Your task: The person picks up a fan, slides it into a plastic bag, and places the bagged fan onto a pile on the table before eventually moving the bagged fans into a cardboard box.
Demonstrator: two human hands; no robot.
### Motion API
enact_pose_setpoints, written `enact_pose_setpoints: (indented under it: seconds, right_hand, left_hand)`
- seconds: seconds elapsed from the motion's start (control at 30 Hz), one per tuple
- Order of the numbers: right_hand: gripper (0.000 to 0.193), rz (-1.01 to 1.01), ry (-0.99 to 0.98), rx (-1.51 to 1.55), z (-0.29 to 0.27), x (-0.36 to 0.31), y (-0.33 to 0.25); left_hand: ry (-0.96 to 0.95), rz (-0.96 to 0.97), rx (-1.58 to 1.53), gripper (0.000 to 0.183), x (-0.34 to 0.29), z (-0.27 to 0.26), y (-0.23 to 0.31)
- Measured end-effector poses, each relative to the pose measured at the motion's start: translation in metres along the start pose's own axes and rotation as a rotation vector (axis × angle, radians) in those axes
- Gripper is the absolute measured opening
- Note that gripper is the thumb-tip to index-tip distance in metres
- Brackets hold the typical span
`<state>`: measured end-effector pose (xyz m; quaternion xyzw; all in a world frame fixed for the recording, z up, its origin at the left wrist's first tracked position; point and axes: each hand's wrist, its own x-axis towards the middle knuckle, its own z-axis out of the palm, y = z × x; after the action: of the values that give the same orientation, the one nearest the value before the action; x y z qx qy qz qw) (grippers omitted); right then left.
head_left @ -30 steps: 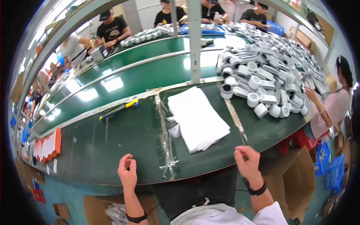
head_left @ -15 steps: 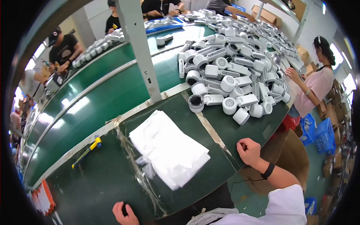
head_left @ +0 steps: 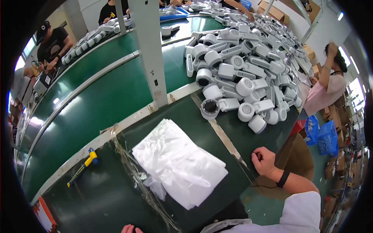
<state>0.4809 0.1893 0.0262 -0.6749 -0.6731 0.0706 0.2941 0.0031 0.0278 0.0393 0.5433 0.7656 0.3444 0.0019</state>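
My right hand rests on the edge of the dark green table, fingers curled into a loose fist. Nothing shows in it. Only the fingertips of my left hand show at the lower edge; thumb and fingers are apart and hold nothing I can see. Between the hands and farther back lies a stack of thin white plastic bags, flat and slightly rumpled. Just beyond my right hand, a big heap of white-grey handheld fans with round heads covers the table. The nearest fan shows a dark round opening.
A yellow and blue hammer lies at the left. A white post stands at the table's far edge, with a green conveyor belt behind. Blue crates stand on the floor at right. Co-workers work around, one in pink.
The view has shifted, and the left hand has slipped mostly below the lower edge. My right hand stays in a fist at the table edge. The co-worker in pink has raised an arm to the head.
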Motion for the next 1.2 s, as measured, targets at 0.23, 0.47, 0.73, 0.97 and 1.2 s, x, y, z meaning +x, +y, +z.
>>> enact_pose_setpoints:
  seconds: [0.23,0.47,0.73,0.97,1.2]
  right_hand:
    - [0.008,-0.053,0.055,0.095,-0.002,0.000,0.001]
    - [0.043,0.027,0.156,0.115,-0.048,0.077,-0.005]
    - [0.054,-0.050,-0.035,-0.313,-0.024,0.152,0.055]
    - [0.052,-0.183,-0.167,-0.452,-0.054,0.140,0.031]
    - [0.046,-0.241,0.039,-0.192,-0.096,0.094,0.013]
  left_hand:
    - [-0.026,-0.084,-0.141,0.018,-0.008,0.013,-0.018]
    - [-0.108,0.189,-0.373,0.029,0.046,-0.014,0.106]
    - [-0.298,0.638,-0.106,0.025,0.054,0.091,0.183]
    - [-0.264,0.649,-0.042,0.024,0.050,0.087,0.178]
    - [-0.223,0.681,-0.053,0.011,0.053,0.095,0.175]
